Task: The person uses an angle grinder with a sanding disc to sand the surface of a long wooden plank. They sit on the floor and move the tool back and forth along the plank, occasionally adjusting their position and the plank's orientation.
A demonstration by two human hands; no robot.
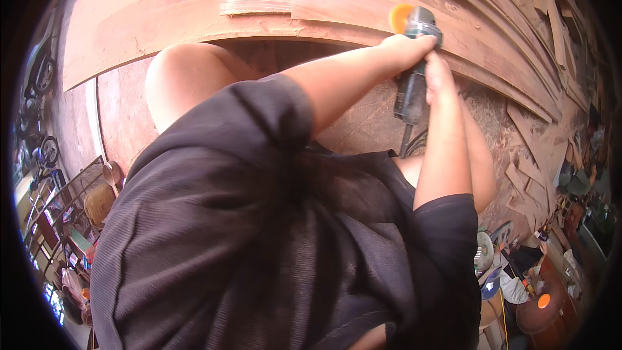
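Observation:
An angle grinder [409,98] with a dark body, a grey head and a blurred yellow-orange disc [400,18] is held in both hands in front of me. My left hand [408,50] wraps round its front part, close behind the head. Just behind it, my right hand [438,78] closes on the right side of the body. The disc is over a reddish wooden board [343,8] lying on wider planks; whether it touches the wood, I cannot tell. The grinder's cord [406,141] runs back towards my right leg.
Long planks [492,29] are stacked at the far right, with wood offcuts [528,178] below them. Discs, tools and other clutter [512,272] crowd the lower right. Motorbikes [44,78] stand at the left, above a metal rack [61,214]. My bare legs [184,78] flank the work.

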